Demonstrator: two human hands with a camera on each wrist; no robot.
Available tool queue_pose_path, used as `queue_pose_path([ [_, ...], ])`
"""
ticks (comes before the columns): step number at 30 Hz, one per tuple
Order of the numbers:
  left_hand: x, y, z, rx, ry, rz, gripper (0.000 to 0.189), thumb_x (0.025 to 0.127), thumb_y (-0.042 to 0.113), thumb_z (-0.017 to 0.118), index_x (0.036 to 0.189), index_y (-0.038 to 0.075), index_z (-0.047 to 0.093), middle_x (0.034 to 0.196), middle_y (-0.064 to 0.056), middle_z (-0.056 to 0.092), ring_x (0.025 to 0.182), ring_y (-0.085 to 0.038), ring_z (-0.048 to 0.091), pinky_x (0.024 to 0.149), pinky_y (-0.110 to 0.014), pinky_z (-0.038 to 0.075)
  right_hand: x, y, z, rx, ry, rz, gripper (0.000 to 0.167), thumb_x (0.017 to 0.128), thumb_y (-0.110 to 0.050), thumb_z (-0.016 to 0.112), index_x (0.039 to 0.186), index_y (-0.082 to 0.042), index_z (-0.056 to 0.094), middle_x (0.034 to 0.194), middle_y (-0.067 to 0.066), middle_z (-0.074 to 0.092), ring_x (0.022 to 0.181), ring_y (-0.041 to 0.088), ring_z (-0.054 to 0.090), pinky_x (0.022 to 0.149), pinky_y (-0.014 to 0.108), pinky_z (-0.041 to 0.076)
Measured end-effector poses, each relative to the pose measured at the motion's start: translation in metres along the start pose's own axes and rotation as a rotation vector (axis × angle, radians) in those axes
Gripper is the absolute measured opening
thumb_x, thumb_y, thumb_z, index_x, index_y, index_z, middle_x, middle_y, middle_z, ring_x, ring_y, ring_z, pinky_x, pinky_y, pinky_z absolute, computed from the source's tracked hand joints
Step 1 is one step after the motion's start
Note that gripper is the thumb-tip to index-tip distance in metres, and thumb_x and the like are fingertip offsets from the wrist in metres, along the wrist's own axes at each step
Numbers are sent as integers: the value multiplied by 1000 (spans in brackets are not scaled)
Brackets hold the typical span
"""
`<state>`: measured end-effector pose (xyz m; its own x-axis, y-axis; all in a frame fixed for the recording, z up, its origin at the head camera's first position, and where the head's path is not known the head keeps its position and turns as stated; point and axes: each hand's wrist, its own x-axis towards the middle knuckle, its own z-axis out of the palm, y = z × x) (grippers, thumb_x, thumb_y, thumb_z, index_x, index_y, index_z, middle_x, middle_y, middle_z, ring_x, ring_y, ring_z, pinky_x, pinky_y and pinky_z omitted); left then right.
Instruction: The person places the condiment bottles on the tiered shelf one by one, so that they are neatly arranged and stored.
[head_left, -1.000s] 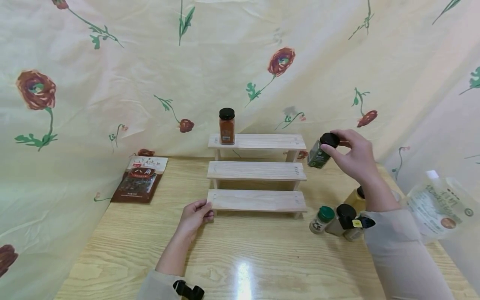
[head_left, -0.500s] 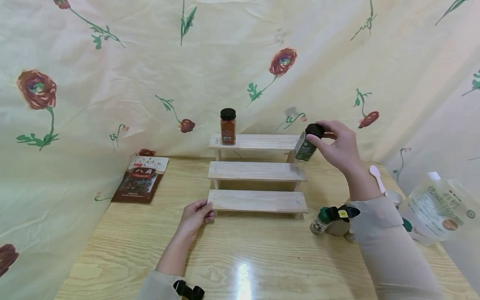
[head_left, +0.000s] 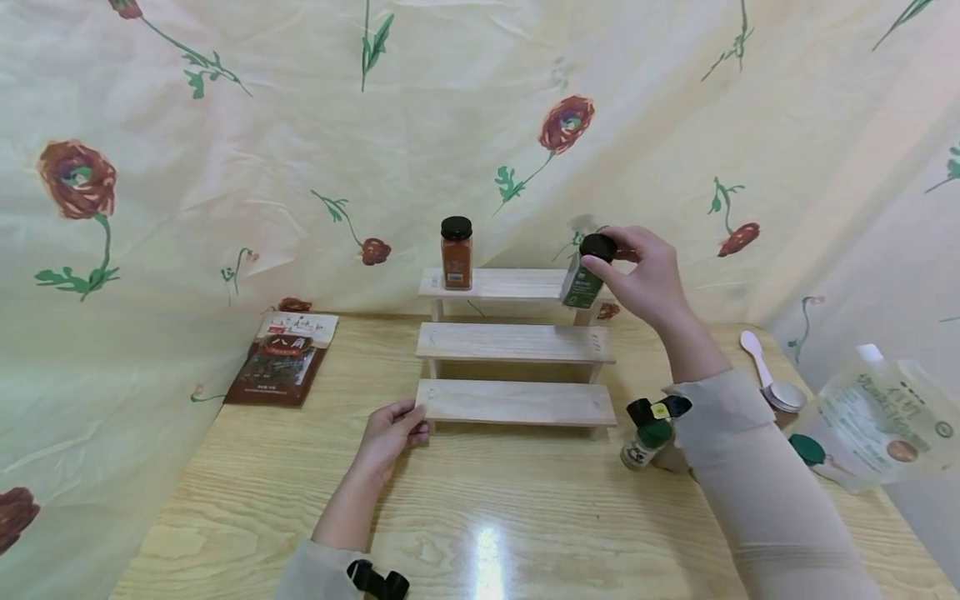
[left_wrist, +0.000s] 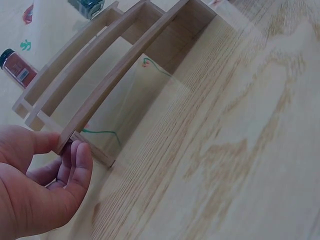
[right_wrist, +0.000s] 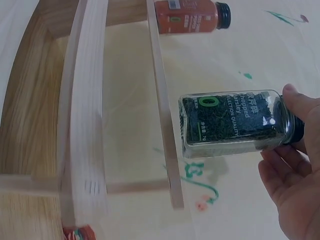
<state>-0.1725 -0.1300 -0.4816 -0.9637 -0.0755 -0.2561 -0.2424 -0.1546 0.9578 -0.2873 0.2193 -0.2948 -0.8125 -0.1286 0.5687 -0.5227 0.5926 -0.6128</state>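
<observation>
A three-step wooden rack [head_left: 516, 401] stands on the table. My left hand [head_left: 390, 435] grips the left end of its lowest step, and in the left wrist view the thumb and fingers pinch that board's corner. My right hand [head_left: 647, 275] holds a glass jar of chopped parsley [head_left: 582, 283] by its black lid, slightly tilted, above the right part of the top step. The right wrist view shows the parsley jar [right_wrist: 232, 122] apart from the top board. A jar of orange-red spice [head_left: 457, 258] with a black lid stands upright on the top step's left side.
A brown packet [head_left: 279, 362] lies at the back left. At the right are a green-capped shaker [head_left: 639, 450], a white spoon [head_left: 754, 357], a silver-lidded jar [head_left: 786, 398] and a pale pouch [head_left: 877, 425]. My right sleeve hides part of that group. A flowered cloth hangs behind.
My right hand has carried the parsley jar leftward and slightly up, from right of the rack to above its top step. The left hand has kept its hold on the rack.
</observation>
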Motion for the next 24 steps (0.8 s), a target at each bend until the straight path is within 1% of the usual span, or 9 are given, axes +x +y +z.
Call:
queue_pose_path([
  [1, 0, 0, 0, 0, 1, 1, 35, 102, 3, 60, 130, -17, 54, 95, -13, 65, 79, -14, 65, 72, -21, 61, 2, -1, 3, 6, -5, -2, 43, 91, -16, 79, 128, 0, 66, 119, 16, 63, 104, 26, 62, 98, 37, 56],
  [4, 1, 1, 0, -3, 1, 3, 36, 102, 3, 59, 131, -17, 54, 96, -14, 65, 79, -15, 65, 72, -21, 61, 10, -6, 12, 17, -12, -12, 44, 90, -17, 79, 128, 1, 66, 118, 17, 63, 105, 29, 63, 99, 46, 54],
  [10, 0, 2, -1, 9, -9, 5, 38, 102, 4, 59, 133, -17, 52, 95, -13, 64, 80, -15, 65, 73, -22, 61, 22, -15, 30, 32, -26, -20, 45, 90, -18, 80, 128, 2, 66, 120, 18, 64, 105, 29, 63, 98, 45, 55],
  [16, -2, 2, -1, 10, -18, -2, 42, 103, 6, 60, 136, -17, 50, 97, -13, 64, 81, -15, 65, 75, -23, 62, 32, -19, 45, 44, -36, -16, 46, 89, -18, 81, 127, 4, 66, 118, 21, 63, 104, 32, 61, 97, 50, 54],
  [24, 0, 0, -2, -2, -7, -6, 40, 103, 7, 60, 134, -17, 51, 97, -14, 64, 80, -15, 65, 75, -24, 62, 45, -26, 63, 65, -62, 6, 45, 89, -17, 81, 126, 3, 67, 118, 19, 63, 105, 29, 62, 91, 43, 59],
])
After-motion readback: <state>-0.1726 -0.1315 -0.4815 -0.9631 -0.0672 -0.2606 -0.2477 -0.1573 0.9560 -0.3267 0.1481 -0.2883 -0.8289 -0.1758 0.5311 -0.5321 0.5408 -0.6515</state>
